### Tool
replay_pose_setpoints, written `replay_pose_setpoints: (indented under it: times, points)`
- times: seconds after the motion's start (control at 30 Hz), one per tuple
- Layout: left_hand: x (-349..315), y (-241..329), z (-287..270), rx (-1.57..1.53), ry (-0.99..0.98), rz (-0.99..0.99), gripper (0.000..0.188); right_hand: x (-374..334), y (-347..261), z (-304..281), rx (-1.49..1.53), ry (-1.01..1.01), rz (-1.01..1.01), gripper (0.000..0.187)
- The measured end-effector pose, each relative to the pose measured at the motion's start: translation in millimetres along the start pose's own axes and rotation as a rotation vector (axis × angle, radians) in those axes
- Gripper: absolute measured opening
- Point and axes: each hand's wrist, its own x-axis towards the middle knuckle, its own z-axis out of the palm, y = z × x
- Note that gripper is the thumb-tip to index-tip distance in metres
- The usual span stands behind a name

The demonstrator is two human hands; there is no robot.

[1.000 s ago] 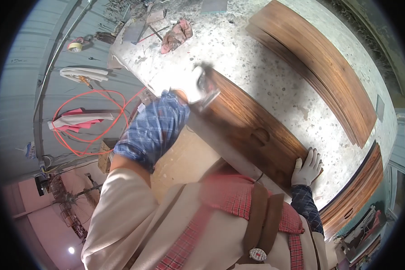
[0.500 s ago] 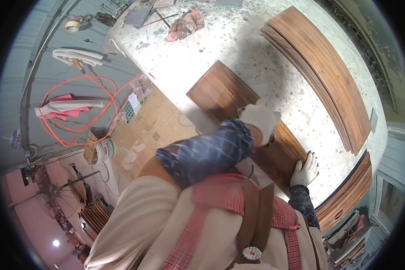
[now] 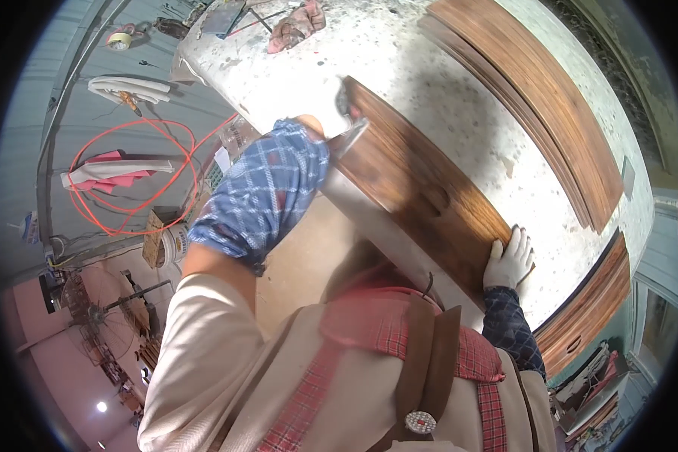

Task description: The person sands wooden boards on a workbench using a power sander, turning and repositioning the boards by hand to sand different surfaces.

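Note:
A dark brown wooden panel (image 3: 422, 188) with a cut-out grip slot lies slanted on a white speckled table (image 3: 294, 75). My left hand (image 3: 345, 113), in a white glove and mostly hidden behind my blue plaid sleeve, is at the panel's far end, closed around a small grey tool whose kind I cannot make out. My right hand (image 3: 508, 260), also in a white glove, lies flat with fingers spread on the panel's near right end, at its edge.
A stack of long brown boards (image 3: 535, 98) lies across the table's far right. More brown panels (image 3: 587, 301) stand at the lower right. A red rag (image 3: 297, 22) sits on the table's far end. An orange cable (image 3: 128, 173) loops on the floor at left.
My left arm swung from the panel's far end to its middle, then back out to the far end. My right hand stayed on the near end.

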Motion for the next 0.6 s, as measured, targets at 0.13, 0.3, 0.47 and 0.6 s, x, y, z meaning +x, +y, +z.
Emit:
replay_pose_setpoints:
  times: [0.13,0.3,0.47,0.6]
  points:
    - [0.3,92.6,8.0,0.089,-0.088,-0.009,0.047,-0.2,3.0,6.6,0.051,0.1,-0.045,0.061]
    - [-35.4,209.3,40.2,0.064,-0.013,0.202,0.063,-1.1,11.4,6.4,0.113,0.04,-0.048,0.059]
    - [-105.0,313.7,79.9,0.004,0.101,0.386,0.054,-18.9,94.2,18.4,0.326,0.084,0.025,0.06]
    - [-165.8,403.1,71.9,-0.024,-0.363,0.339,0.054,-39.8,182.8,26.6,-0.057,-0.047,0.198,0.064]
